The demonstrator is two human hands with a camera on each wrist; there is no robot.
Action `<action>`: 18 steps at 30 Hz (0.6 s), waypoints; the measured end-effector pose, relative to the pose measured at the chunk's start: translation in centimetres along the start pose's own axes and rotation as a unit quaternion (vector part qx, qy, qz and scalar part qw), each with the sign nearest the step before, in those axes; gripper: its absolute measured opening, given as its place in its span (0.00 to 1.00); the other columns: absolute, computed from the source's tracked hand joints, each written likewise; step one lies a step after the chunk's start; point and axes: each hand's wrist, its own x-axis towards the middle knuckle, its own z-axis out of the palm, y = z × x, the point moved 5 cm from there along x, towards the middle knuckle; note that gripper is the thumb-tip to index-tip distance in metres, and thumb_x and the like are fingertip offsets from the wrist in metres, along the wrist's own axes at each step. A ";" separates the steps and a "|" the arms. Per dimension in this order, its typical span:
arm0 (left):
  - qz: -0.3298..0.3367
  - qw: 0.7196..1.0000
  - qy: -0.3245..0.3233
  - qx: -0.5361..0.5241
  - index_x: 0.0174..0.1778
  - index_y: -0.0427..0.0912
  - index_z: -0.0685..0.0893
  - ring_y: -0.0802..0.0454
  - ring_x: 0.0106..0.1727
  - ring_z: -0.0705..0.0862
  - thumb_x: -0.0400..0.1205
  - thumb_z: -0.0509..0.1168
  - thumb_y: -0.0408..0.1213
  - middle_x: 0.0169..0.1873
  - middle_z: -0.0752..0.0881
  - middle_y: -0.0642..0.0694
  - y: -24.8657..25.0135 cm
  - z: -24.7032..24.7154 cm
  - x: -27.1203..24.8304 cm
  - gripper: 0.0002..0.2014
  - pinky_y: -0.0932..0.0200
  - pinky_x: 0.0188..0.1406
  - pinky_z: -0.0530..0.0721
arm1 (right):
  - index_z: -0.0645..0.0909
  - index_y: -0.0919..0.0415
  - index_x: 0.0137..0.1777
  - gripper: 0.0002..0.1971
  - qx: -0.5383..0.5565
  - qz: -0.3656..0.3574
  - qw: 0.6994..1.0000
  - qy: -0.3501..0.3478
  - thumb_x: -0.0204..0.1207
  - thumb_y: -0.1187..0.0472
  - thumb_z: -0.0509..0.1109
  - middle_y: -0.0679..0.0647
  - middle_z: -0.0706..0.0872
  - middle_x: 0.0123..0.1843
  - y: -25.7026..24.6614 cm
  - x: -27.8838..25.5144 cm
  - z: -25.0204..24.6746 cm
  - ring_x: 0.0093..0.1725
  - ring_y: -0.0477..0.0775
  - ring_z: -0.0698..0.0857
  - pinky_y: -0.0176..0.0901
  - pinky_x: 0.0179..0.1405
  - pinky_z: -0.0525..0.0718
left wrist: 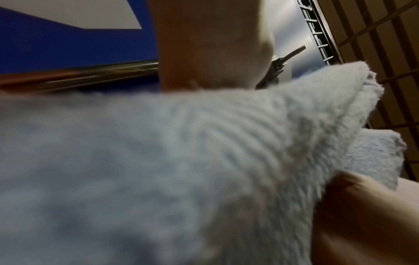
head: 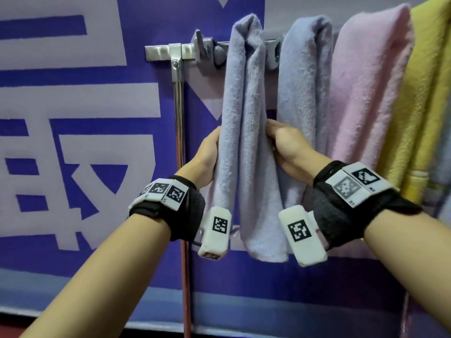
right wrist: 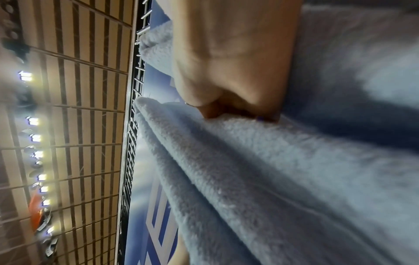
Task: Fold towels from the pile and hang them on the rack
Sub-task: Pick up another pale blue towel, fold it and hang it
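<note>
A folded pale lavender-blue towel (head: 244,123) hangs over the steel rack bar (head: 168,51), draped down in long folds. My left hand (head: 207,157) grips its left edge at mid height. On the towel's right edge my right hand (head: 283,142) holds on, fingers curled behind the cloth. The left wrist view is filled by the towel (left wrist: 181,170), with my left hand (left wrist: 211,44) above it. In the right wrist view my right hand (right wrist: 231,59) pinches the towel (right wrist: 272,170) at its fold.
Three more towels hang to the right: a second pale blue one (head: 305,89), a pink one (head: 366,89) and a yellow one (head: 424,101). The rack's upright steel post (head: 179,118) stands left of my left hand. A purple and white banner (head: 73,118) is behind.
</note>
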 end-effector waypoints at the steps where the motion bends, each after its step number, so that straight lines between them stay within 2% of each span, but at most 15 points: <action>1: -0.009 1.000 0.016 -0.003 0.51 0.38 0.84 0.45 0.51 0.86 0.85 0.55 0.45 0.47 0.88 0.41 -0.5 -0.4 -0.2 0.16 0.46 0.60 0.84 | 0.82 0.61 0.51 0.14 0.006 0.004 1.000 -0.007 0.85 0.64 0.53 0.55 0.87 0.47 0.5 -0.2 -0.2 0.43 0.47 0.87 0.36 0.44 0.87; 2: -0.013 0.999 0.038 -0.011 0.51 0.39 0.82 0.44 0.52 0.84 0.84 0.55 0.45 0.48 0.86 0.41 -1.0 -0.7 -0.4 0.15 0.46 0.62 0.83 | 0.81 0.57 0.48 0.14 0.012 0.008 1.000 -0.011 0.85 0.65 0.52 0.51 0.86 0.41 1.0 -0.5 -0.4 0.35 0.41 0.84 0.30 0.32 0.83; 3: -0.011 0.998 0.066 -0.015 0.48 0.41 0.79 0.45 0.50 0.82 0.83 0.56 0.45 0.46 0.84 0.42 -1.3 -1.2 -0.4 0.12 0.48 0.59 0.83 | 0.80 0.55 0.45 0.15 0.013 0.011 1.000 -0.010 0.85 0.65 0.52 0.48 0.85 0.37 1.3 -0.8 -0.4 0.29 0.39 0.82 0.29 0.26 0.78; 4: -0.009 0.996 0.086 -0.017 0.44 0.42 0.77 0.47 0.46 0.81 0.84 0.56 0.44 0.41 0.83 0.44 -1.7 -1.5 -0.5 0.11 0.51 0.54 0.83 | 0.79 0.54 0.44 0.15 0.016 0.015 1.000 -0.008 0.85 0.65 0.53 0.47 0.84 0.35 1.7 -1.0 -0.5 0.28 0.40 0.80 0.30 0.27 0.77; 6: -0.014 0.996 0.093 0.000 0.37 0.44 0.77 0.55 0.35 0.82 0.86 0.55 0.44 0.30 0.84 0.52 -2.3 -1.4 -1.0 0.14 0.60 0.40 0.84 | 0.80 0.55 0.43 0.14 0.021 0.028 0.999 -0.002 0.84 0.64 0.54 0.49 0.84 0.36 2.7 -1.7 -0.6 0.34 0.46 0.80 0.36 0.37 0.77; 9: -0.004 0.993 0.075 0.087 0.34 0.46 0.77 0.60 0.25 0.78 0.86 0.58 0.41 0.25 0.81 0.55 -2.8 -0.7 -1.9 0.13 0.67 0.24 0.79 | 0.81 0.58 0.45 0.12 0.025 0.051 0.998 0.002 0.84 0.64 0.55 0.55 0.84 0.41 3.7 -2.7 -0.6 0.43 0.54 0.81 0.48 0.51 0.79; 10: 0.002 0.989 0.073 0.126 0.35 0.44 0.78 0.59 0.25 0.76 0.85 0.59 0.39 0.28 0.80 0.53 -3.1 -0.6 -2.3 0.13 0.66 0.24 0.77 | 0.81 0.60 0.46 0.12 0.030 0.052 0.998 0.000 0.83 0.65 0.56 0.56 0.85 0.42 4.0 -3.0 -0.6 0.44 0.56 0.82 0.49 0.52 0.80; 11: 0.005 0.988 0.066 0.142 0.40 0.37 0.82 0.58 0.27 0.74 0.85 0.60 0.39 0.33 0.79 0.50 -3.6 -0.5 -2.5 0.12 0.64 0.26 0.76 | 0.82 0.60 0.46 0.12 0.041 0.050 0.998 -0.002 0.83 0.65 0.57 0.56 0.87 0.40 4.2 -3.3 -0.6 0.42 0.54 0.85 0.47 0.50 0.82; 12: 0.002 0.988 0.055 0.147 0.47 0.30 0.82 0.56 0.29 0.74 0.85 0.61 0.39 0.37 0.78 0.47 -4.2 -0.4 -2.8 0.13 0.62 0.28 0.75 | 0.82 0.59 0.45 0.12 0.057 0.050 0.997 -0.008 0.83 0.65 0.57 0.53 0.89 0.37 4.6 -3.6 -0.7 0.39 0.51 0.87 0.43 0.46 0.85; 13: -0.001 0.988 0.044 0.145 0.50 0.30 0.82 0.53 0.31 0.76 0.84 0.62 0.40 0.37 0.80 0.48 -4.9 -0.2 -3.1 0.14 0.62 0.30 0.76 | 0.83 0.58 0.45 0.12 0.070 0.054 0.996 -0.012 0.83 0.63 0.57 0.50 0.90 0.34 5.0 -3.8 -0.8 0.36 0.47 0.87 0.39 0.41 0.86; 14: -0.004 0.989 0.037 0.140 0.47 0.34 0.84 0.53 0.32 0.79 0.84 0.63 0.40 0.35 0.83 0.51 -5.4 -0.2 -3.3 0.11 0.62 0.31 0.78 | 0.83 0.57 0.45 0.12 0.080 0.058 0.995 -0.016 0.83 0.62 0.58 0.49 0.89 0.33 5.4 -4.0 -0.9 0.34 0.46 0.87 0.38 0.39 0.85; 16: -0.008 0.991 0.018 0.134 0.41 0.43 0.83 0.60 0.30 0.83 0.84 0.63 0.40 0.28 0.85 0.57 -6.4 0.1 -3.9 0.09 0.66 0.29 0.81 | 0.81 0.57 0.46 0.07 0.080 0.066 0.994 -0.024 0.77 0.61 0.61 0.52 0.86 0.34 5.9 -4.6 -0.7 0.33 0.49 0.82 0.39 0.37 0.80; 18: -0.003 0.989 0.015 0.144 0.40 0.44 0.83 0.64 0.28 0.83 0.84 0.62 0.39 0.27 0.86 0.58 -6.9 0.2 -4.2 0.08 0.68 0.29 0.81 | 0.80 0.57 0.44 0.08 0.056 0.074 0.996 -0.018 0.72 0.66 0.61 0.53 0.81 0.31 6.4 -5.1 -0.9 0.29 0.48 0.76 0.38 0.31 0.73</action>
